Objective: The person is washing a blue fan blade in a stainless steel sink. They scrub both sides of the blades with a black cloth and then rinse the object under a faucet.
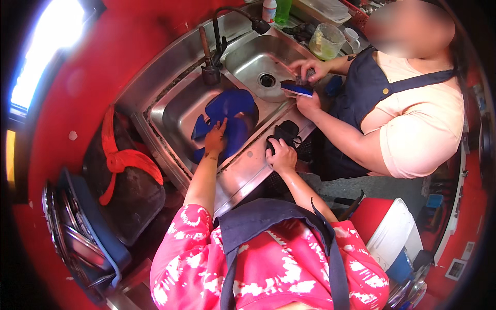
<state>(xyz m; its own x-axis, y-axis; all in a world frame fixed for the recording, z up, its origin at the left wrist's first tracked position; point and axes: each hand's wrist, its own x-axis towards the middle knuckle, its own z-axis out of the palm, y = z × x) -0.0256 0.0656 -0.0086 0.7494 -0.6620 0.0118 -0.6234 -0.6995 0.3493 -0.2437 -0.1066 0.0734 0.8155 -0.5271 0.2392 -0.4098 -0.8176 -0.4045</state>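
A blue plastic fan blade (237,104) lies in the near basin (170,110) of a stainless steel double sink. Over its middle reaches my left hand (216,138), fingers extended and tips against the blue plastic. My right hand (283,155) rests at the sink's front ledge (248,162). Its fingers curl over the near end of a black object (287,131) with a thin loop at its side; what it is cannot be made out.
Across the sink corner, a co-worker in a dark apron (350,104) holds a blue-bristled brush (297,88). A black faucet (236,13) arches over the far basin (248,58). An orange fan blade (116,161) sits at left, above a dish rack (97,232). A clear tub (327,40) stands beyond.
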